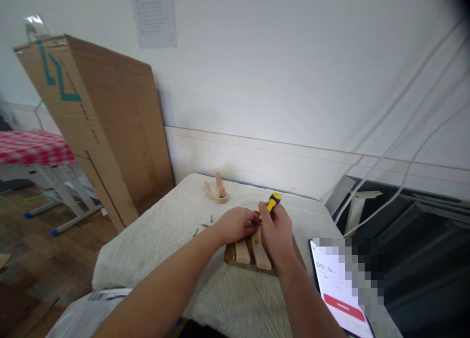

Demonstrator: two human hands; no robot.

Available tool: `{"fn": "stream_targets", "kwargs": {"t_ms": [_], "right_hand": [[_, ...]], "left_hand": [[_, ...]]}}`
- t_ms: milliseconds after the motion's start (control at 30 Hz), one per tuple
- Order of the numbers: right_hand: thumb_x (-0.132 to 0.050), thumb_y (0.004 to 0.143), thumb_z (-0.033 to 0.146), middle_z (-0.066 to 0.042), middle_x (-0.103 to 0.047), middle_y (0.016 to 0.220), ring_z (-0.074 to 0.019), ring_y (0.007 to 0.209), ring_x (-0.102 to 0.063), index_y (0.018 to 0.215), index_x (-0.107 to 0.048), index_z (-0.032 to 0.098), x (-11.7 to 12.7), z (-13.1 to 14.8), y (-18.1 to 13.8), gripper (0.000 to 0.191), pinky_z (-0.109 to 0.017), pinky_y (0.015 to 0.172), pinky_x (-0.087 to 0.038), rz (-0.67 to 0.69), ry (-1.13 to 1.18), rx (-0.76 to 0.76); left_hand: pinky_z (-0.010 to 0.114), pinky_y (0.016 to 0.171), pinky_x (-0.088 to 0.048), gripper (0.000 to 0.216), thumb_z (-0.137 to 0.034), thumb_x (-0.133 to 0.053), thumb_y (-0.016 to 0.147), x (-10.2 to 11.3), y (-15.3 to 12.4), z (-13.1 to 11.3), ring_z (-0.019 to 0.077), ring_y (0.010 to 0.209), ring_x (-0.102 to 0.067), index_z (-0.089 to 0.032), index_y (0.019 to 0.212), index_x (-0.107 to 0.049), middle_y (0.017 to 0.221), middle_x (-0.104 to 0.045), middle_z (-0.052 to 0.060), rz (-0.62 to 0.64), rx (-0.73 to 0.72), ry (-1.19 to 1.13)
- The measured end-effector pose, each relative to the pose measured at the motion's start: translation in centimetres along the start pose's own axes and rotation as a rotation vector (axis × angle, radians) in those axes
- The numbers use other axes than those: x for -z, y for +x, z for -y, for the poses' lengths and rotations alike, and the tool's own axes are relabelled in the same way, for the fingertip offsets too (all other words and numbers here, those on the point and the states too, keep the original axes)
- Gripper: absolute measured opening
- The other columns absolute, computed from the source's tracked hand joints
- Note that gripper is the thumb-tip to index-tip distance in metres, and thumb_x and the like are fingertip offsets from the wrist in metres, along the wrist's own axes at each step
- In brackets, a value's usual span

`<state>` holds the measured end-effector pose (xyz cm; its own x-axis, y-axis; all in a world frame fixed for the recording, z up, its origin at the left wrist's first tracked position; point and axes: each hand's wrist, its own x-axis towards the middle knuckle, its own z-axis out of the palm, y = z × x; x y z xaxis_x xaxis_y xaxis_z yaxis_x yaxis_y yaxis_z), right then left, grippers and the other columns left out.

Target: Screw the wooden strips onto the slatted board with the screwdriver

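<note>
My right hand (276,228) is closed around a short screwdriver (274,201) with a yellow and black handle, tilted so that the handle points up and away. Close beside it, my left hand (237,224) has its fingers pinched together near the screwdriver's lower end. What lies between those fingertips is too small to make out. Under both hands are two pale, curved wooden pieces (261,255) lying on a brown board (230,252). A hole shows in the right-hand piece. Several dark screws (196,232) lie on the cloth left of my left hand.
More pale wooden pieces (217,195) sit toward the back of the cloth-covered table (161,240). A tablet or phone with a lit screen (338,299) rests at the right. A tall cardboard box (121,127) stands at left; white cables (400,147) hang over dark panels at right.
</note>
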<state>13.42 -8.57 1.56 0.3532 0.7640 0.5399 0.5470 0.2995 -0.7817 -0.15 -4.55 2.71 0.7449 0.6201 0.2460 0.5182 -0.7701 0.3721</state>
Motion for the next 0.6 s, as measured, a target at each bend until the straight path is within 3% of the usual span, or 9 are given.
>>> {"fn": "stream_targets", "kwargs": {"t_ms": [133,300,467,600], "right_hand": [[-0.051,0.082,0.054,0.001,-0.051,0.059,-0.0150,0.059,-0.049,0.058,-0.049,0.021,-0.07,0.46,-0.11,0.041,-0.027,0.056,-0.034,0.064,-0.115,0.031],[-0.049,0.083,0.056,0.000,-0.052,0.060,-0.0157,0.059,-0.050,0.060,-0.049,0.020,0.05,0.76,-0.31,0.042,-0.027,0.056,-0.034,0.059,-0.119,0.024],[-0.043,0.085,0.052,-0.004,-0.059,0.061,-0.0184,0.060,-0.054,0.065,-0.056,0.019,0.36,0.67,-0.17,0.041,-0.027,0.055,-0.035,-0.019,-0.100,-0.112],[-0.044,0.082,0.044,-0.006,-0.064,0.060,-0.0207,0.061,-0.058,0.064,-0.063,0.019,0.36,0.69,0.13,0.037,-0.027,0.054,-0.035,0.103,-0.157,-0.225]], "left_hand": [[0.027,0.078,-0.045,0.015,-0.019,-0.059,0.078,-0.17,0.07,0.10,0.0198,0.085,-0.063,-0.016,0.090,-0.068,0.093,-0.071,0.006,-0.008,0.014,0.027],[0.027,0.075,-0.045,0.015,-0.018,-0.059,0.077,-0.10,0.03,0.04,0.0200,0.082,-0.063,-0.016,0.089,-0.068,0.089,-0.070,0.006,-0.014,0.014,0.046],[0.026,0.071,-0.045,0.019,-0.019,-0.057,0.079,-0.05,-0.06,0.02,0.0181,0.079,-0.063,-0.019,0.095,-0.068,0.089,-0.071,0.003,-0.030,-0.013,-0.004],[0.027,0.076,-0.045,0.018,-0.019,-0.058,0.078,-0.18,0.01,0.24,0.0193,0.083,-0.063,-0.019,0.093,-0.069,0.091,-0.071,0.004,-0.008,-0.018,0.024]]}}
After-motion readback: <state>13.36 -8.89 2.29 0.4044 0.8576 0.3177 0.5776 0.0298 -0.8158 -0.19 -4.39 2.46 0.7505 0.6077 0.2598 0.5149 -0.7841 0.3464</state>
